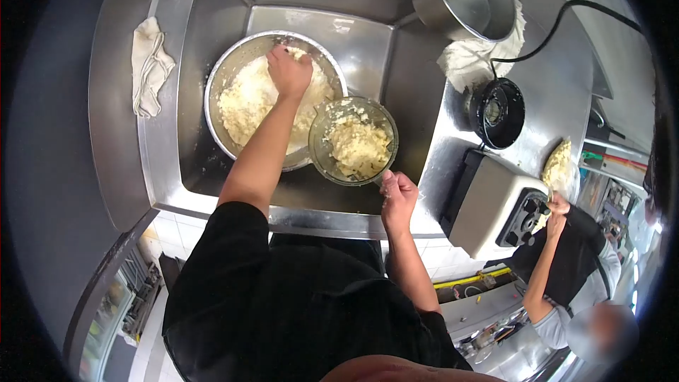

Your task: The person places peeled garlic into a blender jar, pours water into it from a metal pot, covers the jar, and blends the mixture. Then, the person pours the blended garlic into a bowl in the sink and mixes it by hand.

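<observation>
A big round metal bowl (211, 102) stands in the sink, holding pale, crumbly, wet-looking food (244, 102). My left hand (288, 71) reaches into the bowl's far side, its fingers curled down into the food and partly hidden. Over the bowl's near right rim is a round see-through container (390, 124), like a blender jar, with more pale yellow mash (357, 145) in it. My right hand (398, 198) is closed at its near right edge, where a handle seems to be, mostly covered by the fingers.
Right of the sink stand a metal pot (470, 0) on a white cloth (470, 64), a black round part (498, 113) and a blender base (488, 205). Another person's hands (557, 216) are beside a bag of yellowish food (559, 163). A cloth (150, 67) lies left.
</observation>
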Demonstrator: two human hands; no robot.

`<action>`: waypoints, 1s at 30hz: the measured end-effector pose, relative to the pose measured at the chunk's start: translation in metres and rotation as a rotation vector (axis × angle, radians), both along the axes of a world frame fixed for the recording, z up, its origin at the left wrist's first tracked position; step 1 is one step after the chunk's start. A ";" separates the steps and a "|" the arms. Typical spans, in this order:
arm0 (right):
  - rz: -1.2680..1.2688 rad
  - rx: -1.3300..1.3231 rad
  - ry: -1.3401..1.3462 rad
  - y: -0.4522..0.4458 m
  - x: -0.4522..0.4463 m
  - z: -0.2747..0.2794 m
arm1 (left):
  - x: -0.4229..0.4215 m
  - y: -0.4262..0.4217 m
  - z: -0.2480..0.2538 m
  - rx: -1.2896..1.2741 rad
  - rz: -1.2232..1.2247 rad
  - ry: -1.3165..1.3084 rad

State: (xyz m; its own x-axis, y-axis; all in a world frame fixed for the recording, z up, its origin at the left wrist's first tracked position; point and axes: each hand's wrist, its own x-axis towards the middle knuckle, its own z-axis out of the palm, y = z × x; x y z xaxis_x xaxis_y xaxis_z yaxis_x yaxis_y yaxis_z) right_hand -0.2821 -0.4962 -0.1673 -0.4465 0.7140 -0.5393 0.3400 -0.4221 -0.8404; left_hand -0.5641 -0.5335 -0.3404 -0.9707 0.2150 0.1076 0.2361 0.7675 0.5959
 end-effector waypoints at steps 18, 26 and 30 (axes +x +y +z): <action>0.001 0.009 -0.009 0.001 0.000 -0.002 | 0.000 -0.060 0.087 1.239 0.083 -1.046; 0.064 -0.020 0.004 -0.001 -0.005 -0.008 | 0.099 -0.068 0.198 0.364 -0.801 -0.278; 0.025 0.004 0.020 -0.002 -0.001 -0.003 | 0.058 -0.069 0.168 0.458 -0.355 -0.330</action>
State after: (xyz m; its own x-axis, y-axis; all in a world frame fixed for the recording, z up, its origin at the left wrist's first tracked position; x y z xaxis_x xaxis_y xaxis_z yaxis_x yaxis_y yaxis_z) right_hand -0.2830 -0.4979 -0.1704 -0.4749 0.7049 -0.5269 0.3331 -0.4102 -0.8490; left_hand -0.5064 -0.6022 -0.1721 -0.8468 0.5313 -0.0267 0.1773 0.3292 0.9275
